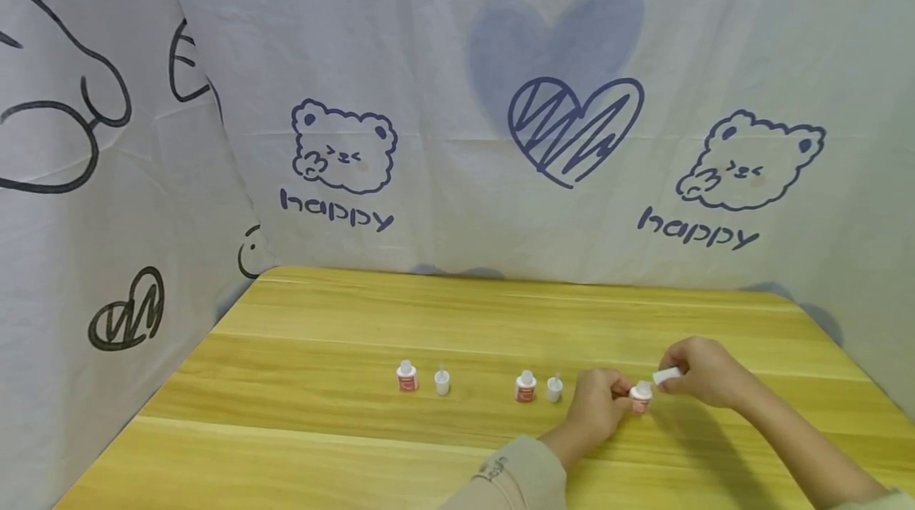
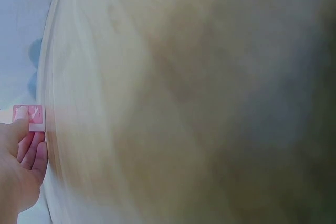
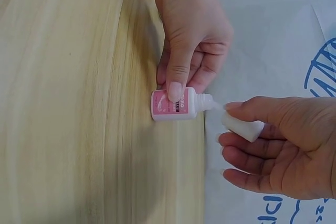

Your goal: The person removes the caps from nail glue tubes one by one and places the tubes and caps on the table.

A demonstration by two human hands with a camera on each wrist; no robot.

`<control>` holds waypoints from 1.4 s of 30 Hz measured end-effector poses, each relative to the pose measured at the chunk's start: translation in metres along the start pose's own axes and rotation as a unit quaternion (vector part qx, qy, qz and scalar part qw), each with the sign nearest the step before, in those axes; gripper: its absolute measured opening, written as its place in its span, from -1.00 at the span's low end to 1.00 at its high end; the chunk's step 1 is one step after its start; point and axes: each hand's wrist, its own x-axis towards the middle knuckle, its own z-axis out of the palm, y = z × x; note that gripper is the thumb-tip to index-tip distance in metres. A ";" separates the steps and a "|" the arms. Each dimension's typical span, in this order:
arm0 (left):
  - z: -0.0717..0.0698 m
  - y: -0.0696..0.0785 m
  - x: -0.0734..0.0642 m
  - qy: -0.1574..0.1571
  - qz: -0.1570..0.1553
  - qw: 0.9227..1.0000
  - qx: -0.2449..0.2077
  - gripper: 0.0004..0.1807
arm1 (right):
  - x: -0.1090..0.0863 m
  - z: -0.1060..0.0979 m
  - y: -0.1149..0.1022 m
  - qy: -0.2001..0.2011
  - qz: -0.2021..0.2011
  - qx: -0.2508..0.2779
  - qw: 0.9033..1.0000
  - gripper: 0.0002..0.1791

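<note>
My left hand (image 1: 597, 401) pinches a small white bottle with a pink label (image 1: 640, 399), thumb across the label in the right wrist view. That bottle stands on the wooden table, its narrow translucent neck uncovered. Close beside the neck, my right hand (image 1: 704, 371) holds a white cap (image 3: 243, 127) between thumb and fingers, tilted, its end near the neck's tip. In the left wrist view the left hand (image 2: 23, 169) and part of the pink-labelled bottle (image 2: 37, 116) show at the left edge.
Two more pink-labelled bottles, one in the middle (image 1: 525, 387) and one to the left (image 1: 407, 376), stand uncapped on the table (image 1: 322, 446). A white cap (image 1: 554, 389) sits beside the middle bottle, another cap (image 1: 442, 382) beside the left one. A printed cloth (image 1: 443, 176) hangs behind.
</note>
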 end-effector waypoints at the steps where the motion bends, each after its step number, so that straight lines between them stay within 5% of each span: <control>1: 0.000 0.000 0.000 0.000 -0.001 1.000 0.002 -0.88 | 0.000 0.000 0.000 -0.002 -0.001 -0.001 1.000 -0.88; 28: -0.001 0.002 0.002 0.003 -0.015 1.000 0.012 -0.90 | -0.005 -0.005 0.003 0.001 -0.014 -0.016 1.000 -0.88; 42: -0.001 0.002 0.002 0.006 -0.014 0.999 0.029 -0.86 | -0.014 -0.008 0.014 0.012 0.011 -0.016 1.000 -0.88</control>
